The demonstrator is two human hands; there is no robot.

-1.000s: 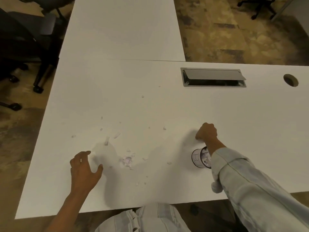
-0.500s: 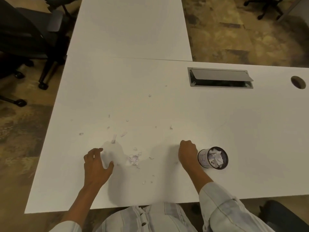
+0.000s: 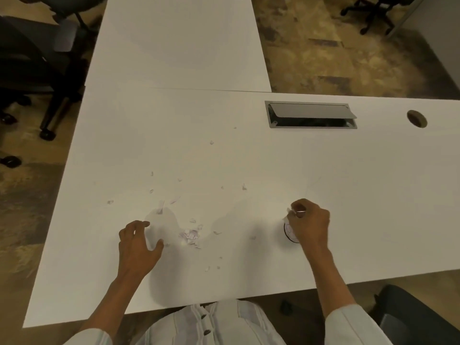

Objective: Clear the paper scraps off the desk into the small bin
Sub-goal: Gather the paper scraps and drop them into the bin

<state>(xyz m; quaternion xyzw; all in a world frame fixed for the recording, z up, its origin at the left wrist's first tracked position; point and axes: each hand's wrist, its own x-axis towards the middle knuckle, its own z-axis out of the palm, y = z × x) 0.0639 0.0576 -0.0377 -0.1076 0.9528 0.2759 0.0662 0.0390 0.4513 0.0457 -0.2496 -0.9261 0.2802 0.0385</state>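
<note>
Right hand (image 3: 307, 221) pinching white paper scraps over small round bin (image 3: 288, 232), left hand (image 3: 138, 245) open, empty: scraps may flutter onto white desk (image 3: 323, 170).

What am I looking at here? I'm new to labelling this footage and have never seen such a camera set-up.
A camera worn on a person's head looks down at their own two bare hands. Small torn white paper scraps lie scattered on the white desk. The right hand pinches a few scraps just above a small round bin, which it mostly hides. The left hand is open beside the main pile, holding nothing. A grey cable hatch is set into the desk farther back.
</note>
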